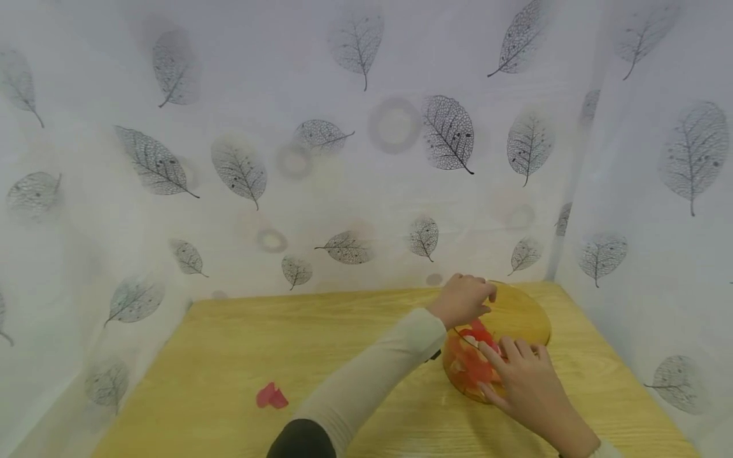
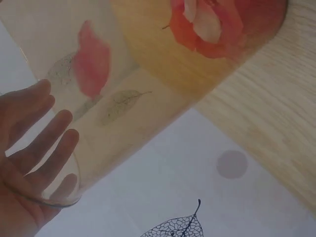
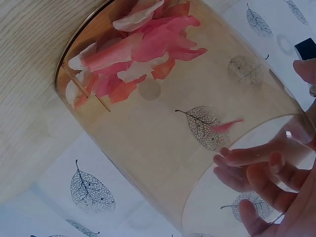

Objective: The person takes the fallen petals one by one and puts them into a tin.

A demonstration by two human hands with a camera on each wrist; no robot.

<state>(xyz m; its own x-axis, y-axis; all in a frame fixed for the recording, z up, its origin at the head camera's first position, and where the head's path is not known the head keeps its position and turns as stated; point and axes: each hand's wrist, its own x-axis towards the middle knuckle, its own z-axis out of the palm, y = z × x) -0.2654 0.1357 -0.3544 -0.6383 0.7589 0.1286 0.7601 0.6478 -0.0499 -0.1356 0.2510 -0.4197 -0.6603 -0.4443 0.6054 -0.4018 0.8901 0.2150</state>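
Observation:
A clear amber glass vase [image 1: 535,305] stands at the right of the table. Pink, orange and cream petals [image 3: 143,49] lie heaped in its bottom. Apart from that heap, a single pink petal [image 2: 92,64] shows higher within the vase. My left hand [image 1: 462,300] is over the far side of the vase; in the left wrist view its fingers [image 2: 57,140] are spread at the glass rim, with nothing seen between them. Nearer me, my right hand [image 1: 529,385] reaches over the vase mouth, fingers spread and loosely bent, and no held thing is visible.
A few deep pink petals [image 1: 272,395] lie on the left part of the yellow wood-grain table [image 1: 229,350]. Pale sheets [image 1: 366,191] printed with dark leaves enclose the table at the back and both sides.

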